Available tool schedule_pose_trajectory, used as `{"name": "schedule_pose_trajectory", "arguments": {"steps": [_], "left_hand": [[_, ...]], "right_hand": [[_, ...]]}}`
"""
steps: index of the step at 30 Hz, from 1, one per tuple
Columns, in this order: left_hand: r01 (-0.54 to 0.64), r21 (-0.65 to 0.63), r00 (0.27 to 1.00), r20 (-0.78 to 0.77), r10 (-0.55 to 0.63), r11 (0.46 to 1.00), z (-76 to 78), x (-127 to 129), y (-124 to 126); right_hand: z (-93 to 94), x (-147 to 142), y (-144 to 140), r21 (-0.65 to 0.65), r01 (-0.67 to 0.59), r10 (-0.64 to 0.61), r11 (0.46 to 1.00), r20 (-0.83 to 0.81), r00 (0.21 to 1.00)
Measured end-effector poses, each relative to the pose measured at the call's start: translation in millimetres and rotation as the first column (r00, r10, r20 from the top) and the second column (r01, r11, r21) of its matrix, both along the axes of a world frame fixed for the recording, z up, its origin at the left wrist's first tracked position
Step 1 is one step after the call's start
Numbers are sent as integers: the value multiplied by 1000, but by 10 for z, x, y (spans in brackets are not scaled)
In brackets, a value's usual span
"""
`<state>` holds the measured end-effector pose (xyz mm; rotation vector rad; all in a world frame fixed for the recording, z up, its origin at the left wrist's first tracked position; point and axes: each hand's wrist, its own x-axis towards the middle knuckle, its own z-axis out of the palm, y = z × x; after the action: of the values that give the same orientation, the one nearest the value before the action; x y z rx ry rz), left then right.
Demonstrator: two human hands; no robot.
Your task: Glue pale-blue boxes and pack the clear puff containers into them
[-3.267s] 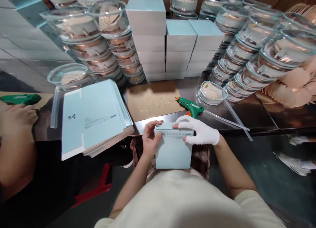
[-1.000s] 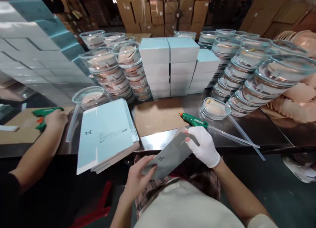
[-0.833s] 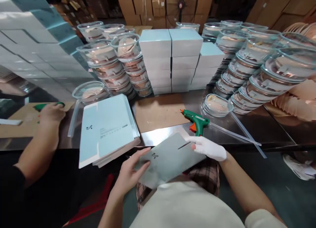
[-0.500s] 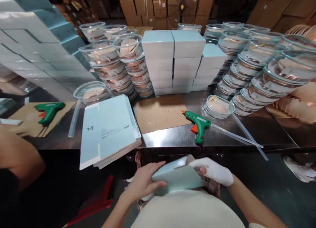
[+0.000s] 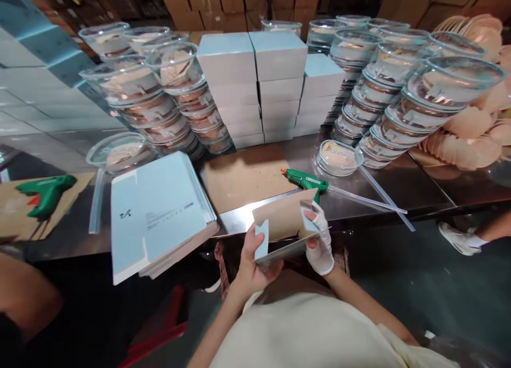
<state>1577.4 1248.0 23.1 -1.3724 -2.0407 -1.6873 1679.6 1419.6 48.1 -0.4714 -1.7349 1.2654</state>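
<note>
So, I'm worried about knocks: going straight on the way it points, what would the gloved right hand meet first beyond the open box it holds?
Beyond the open box, the right hand would probably meet the green glue gun first, though the hand's height against the bench is unclear.

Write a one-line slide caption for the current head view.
Bare left hand and white-gloved right hand hold an open carton near a green glue gun on the workbench.

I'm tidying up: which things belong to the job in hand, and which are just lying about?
Likely involved:
open blue box, in left hand and gloved right hand
flat blue card stack
nearer green glue gun

Seemingly just lying about:
stacked clear tubs
second glue gun, far left
</note>
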Motion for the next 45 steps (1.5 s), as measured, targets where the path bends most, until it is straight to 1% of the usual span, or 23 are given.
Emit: {"name": "schedule_pose_trajectory", "arguments": {"steps": [3, 6, 9, 11, 12, 13, 15, 17, 18, 19, 22, 26, 29, 32, 33, 34, 36, 37, 38, 39, 41, 43, 45], "left_hand": [[2, 174, 984, 174, -33, 985, -10, 39, 77], [-35, 232, 965, 260, -27, 972, 34, 95, 165], [90, 108, 980, 168, -107, 990, 98, 21, 111], [99, -33, 989, 114, -94, 995, 119, -100, -5], [47, -72, 993, 114, -39, 996, 118, -167, -70], [-26, -85, 990, 136, 37, 996, 110, -231, -128], [-157, -76, 963, 209, 170, 985, 87, -332, -208], [-201, -77, 939, 268, 214, 977, 71, -387, -228], [-198, -85, 935, 283, 214, 977, 69, -399, -220], [-191, -90, 933, 294, 210, 977, 72, -404, -204], [-178, -79, 916, 351, 194, 981, 101, -388, -137], [-216, -92, 859, 455, 234, 972, 169, -338, -14], [-189, -130, 847, 480, 228, 973, 248, -315, 115], [-170, -108, 850, 486, 202, 979, 329, -314, 248], [-170, -94, 850, 489, 194, 981, 351, -312, 285], [-168, -81, 850, 493, 186, 982, 368, -309, 318], [-166, -61, 853, 492, 174, 984, 392, -292, 364], [-166, -55, 855, 489, 171, 985, 400, -279, 379], [-166, -53, 858, 485, 171, 985, 405, -266, 389], [-168, -53, 860, 481, 172, 984, 408, -253, 397], [-172, -52, 865, 469, 176, 984, 414, -228, 406], [-177, -41, 874, 453, 176, 983, 421, -210, 410], [-177, -26, 884, 435, 171, 984, 431, -197, 409]], "right_hand": [[99, 30, -50, -95, -24, 27, 995, 38, 999], [160, -6, -124, -242, 93, -95, 966, 4, 996], [177, 16, -24, -262, 76, -86, 962, -25, 996], [201, 66, 187, -222, 46, -19, 974, 122, 992], [224, 82, 328, -178, 70, -23, 982, 253, 967], [255, 82, 481, -123, 116, -56, 986, 411, 910], [323, 18, 785, -19, 209, -135, 978, 707, 694], [367, -110, 1026, -16, 264, -121, 964, 860, 496], [372, -177, 1107, -51, 277, -84, 960, 886, 455], [367, -232, 1162, -94, 284, -48, 954, 889, 455], [309, -294, 1172, -217, 299, 12, 929, 827, 563], [271, -212, 942, -364, 306, 37, 880, 694, 719], [400, -158, 732, -396, 293, -7, 871, 584, 811], [672, -132, 602, -439, 238, -78, 866, 353, 932], [771, -122, 581, -481, 148, -11, 864, 276, 961], [860, -108, 564, -535, 20, 110, 845, 210, 971], [986, -69, 525, -636, -222, 392, 739, 138, 909], [1013, -44, 492, -667, -270, 467, 695, 133, 874], [1016, -17, 446, -679, -261, 483, 686, 157, 862], [995, 10, 390, -670, -213, 454, 711, 206, 867], [906, 61, 258, -590, -115, 366, 799, 326, 872], [797, 96, 134, -439, -123, 317, 890, 404, 858], [712, 101, 48, -280, -173, 285, 944, 433, 855]]}}
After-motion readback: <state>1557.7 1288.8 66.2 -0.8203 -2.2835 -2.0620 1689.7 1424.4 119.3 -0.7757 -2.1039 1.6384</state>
